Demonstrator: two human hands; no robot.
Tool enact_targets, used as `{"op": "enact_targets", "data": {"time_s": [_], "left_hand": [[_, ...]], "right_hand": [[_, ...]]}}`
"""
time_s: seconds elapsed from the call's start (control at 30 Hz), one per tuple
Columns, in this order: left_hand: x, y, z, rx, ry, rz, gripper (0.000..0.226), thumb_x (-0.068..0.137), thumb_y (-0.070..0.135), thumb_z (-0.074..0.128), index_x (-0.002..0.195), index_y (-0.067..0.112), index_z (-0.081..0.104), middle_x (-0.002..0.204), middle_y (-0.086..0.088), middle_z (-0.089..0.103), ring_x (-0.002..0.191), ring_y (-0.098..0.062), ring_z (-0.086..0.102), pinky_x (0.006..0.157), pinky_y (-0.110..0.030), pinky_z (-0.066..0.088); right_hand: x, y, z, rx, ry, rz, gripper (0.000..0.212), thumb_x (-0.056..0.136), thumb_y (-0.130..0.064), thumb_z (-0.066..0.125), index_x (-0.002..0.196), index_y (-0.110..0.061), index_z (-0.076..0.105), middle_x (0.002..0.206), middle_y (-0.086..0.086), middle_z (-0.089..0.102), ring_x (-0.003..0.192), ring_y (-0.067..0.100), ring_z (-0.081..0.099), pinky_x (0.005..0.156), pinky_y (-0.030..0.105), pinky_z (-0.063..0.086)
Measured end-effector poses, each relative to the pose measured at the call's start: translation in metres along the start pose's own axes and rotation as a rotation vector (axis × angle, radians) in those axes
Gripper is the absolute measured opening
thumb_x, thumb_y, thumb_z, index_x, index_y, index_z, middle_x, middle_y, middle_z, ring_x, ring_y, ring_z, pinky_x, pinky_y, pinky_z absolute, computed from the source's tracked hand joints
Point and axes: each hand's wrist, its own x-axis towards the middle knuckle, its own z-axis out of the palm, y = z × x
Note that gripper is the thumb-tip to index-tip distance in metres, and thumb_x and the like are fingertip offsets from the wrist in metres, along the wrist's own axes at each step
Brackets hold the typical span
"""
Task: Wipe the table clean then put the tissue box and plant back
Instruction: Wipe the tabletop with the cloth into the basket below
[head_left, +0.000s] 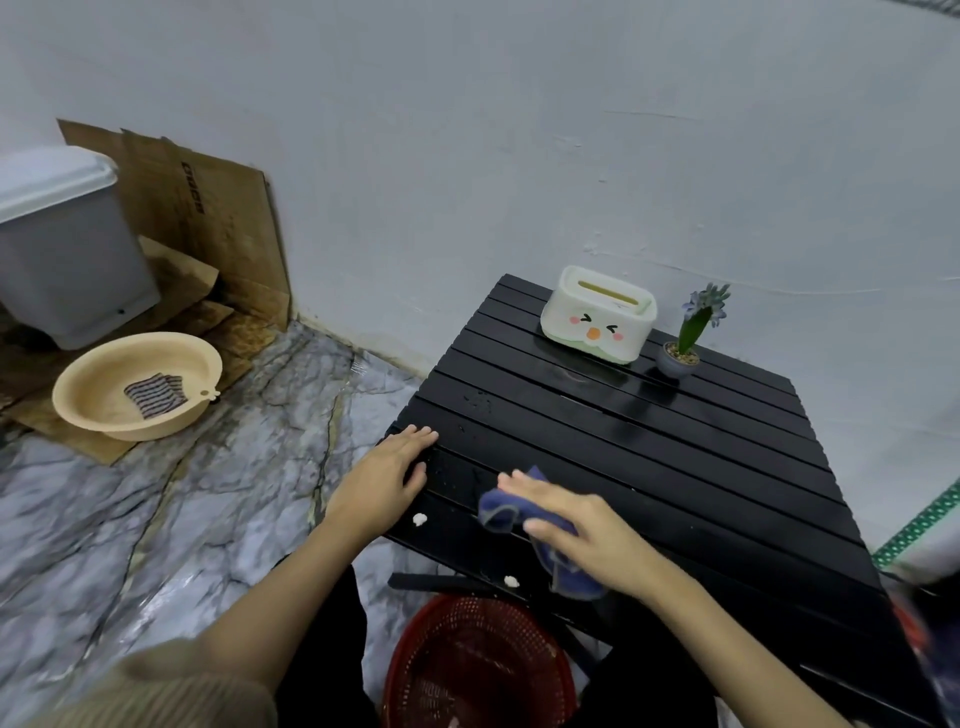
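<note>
A black slatted table (675, 467) fills the right of the view. My right hand (587, 530) presses a dark blue cloth (501, 506) onto its near left part. My left hand (389, 473) lies flat with fingers together on the table's left edge, holding nothing. Two small white crumbs (420, 518) (511, 581) sit near the front edge, with water droplets around them. At the far corner stand a white tissue box (597, 314) with a cartoon face and, to its right, a small potted plant (691, 335) with bluish flowers.
A red mesh basket (478, 665) sits on the floor below the table's front edge. On the left, a beige basin (137, 384) holds a striped cloth, beside a grey bin (67, 244) and cardboard (208, 218) against the wall. The floor is marble.
</note>
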Motion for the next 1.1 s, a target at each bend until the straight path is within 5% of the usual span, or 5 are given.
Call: {"op": "enact_targets", "data": {"time_s": [0.37,0.6,0.87,1.0,1.1], "left_hand": [[0.016,-0.004,-0.043,-0.241,0.004,-0.159,0.036,0.094,0.016,0.038,0.128,0.018,0.048,0.133,-0.010,0.056,0.118,-0.024,0.054,0.094,-0.030,0.039],[0.011,0.004,-0.036,-0.159,-0.039,-0.141,0.038,0.093,0.013,0.040,0.130,0.015,0.046,0.138,-0.009,0.050,0.127,-0.023,0.045,0.096,-0.022,0.032],[-0.004,0.005,-0.014,-0.113,-0.095,-0.086,0.040,0.092,0.009,0.040,0.131,0.014,0.043,0.145,-0.006,0.041,0.140,-0.018,0.026,0.113,-0.035,0.027],[-0.007,0.005,-0.011,-0.057,-0.052,-0.028,0.041,0.090,0.005,0.041,0.130,0.012,0.044,0.144,-0.006,0.042,0.139,-0.019,0.028,0.114,-0.034,0.026],[-0.005,0.002,-0.009,-0.019,-0.040,0.003,0.042,0.090,0.006,0.041,0.131,0.012,0.043,0.145,-0.006,0.041,0.140,-0.019,0.027,0.114,-0.033,0.025]], "right_hand": [[0.096,-0.008,0.047,-0.230,-0.043,-0.147,0.041,0.092,-0.012,0.046,0.133,-0.014,0.041,0.146,0.005,0.038,0.140,0.017,0.022,0.116,0.038,0.023],[0.047,0.000,0.031,-0.179,-0.211,-0.195,0.041,0.089,-0.003,0.049,0.128,-0.015,0.048,0.143,-0.003,0.040,0.135,0.001,0.017,0.108,0.005,0.011],[-0.035,0.007,0.020,-0.138,-0.298,-0.081,0.041,0.092,-0.009,0.047,0.128,-0.029,0.046,0.141,-0.022,0.033,0.133,-0.015,0.010,0.106,0.002,0.012],[-0.046,0.014,-0.011,-0.028,-0.038,0.033,0.041,0.091,-0.012,0.050,0.126,-0.030,0.046,0.135,-0.023,0.038,0.128,-0.021,0.020,0.101,-0.004,0.015],[-0.049,0.041,-0.041,0.017,0.316,0.191,0.038,0.090,-0.011,0.052,0.126,-0.022,0.048,0.137,-0.006,0.042,0.132,0.006,0.033,0.095,-0.001,0.023]]}}
